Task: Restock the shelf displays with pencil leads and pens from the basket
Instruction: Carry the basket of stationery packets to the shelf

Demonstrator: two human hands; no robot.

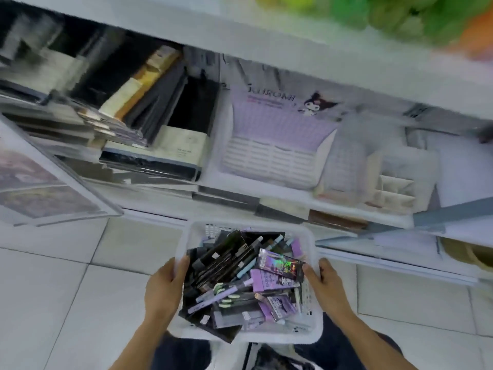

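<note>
The fingers of my left hand (164, 287) and right hand (326, 285) curl round two sides of the basket (280, 337), low in the middle of the frame. That way it sits flat and the pens (229, 289) do not spill. The shelf (266, 192) is just above.

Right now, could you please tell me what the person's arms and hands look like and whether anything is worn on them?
The left hand and right hand are ungloved, with no watch, ring or bracelet visible. The left arm and right arm are bare, with no sleeve showing in the frame.
</note>
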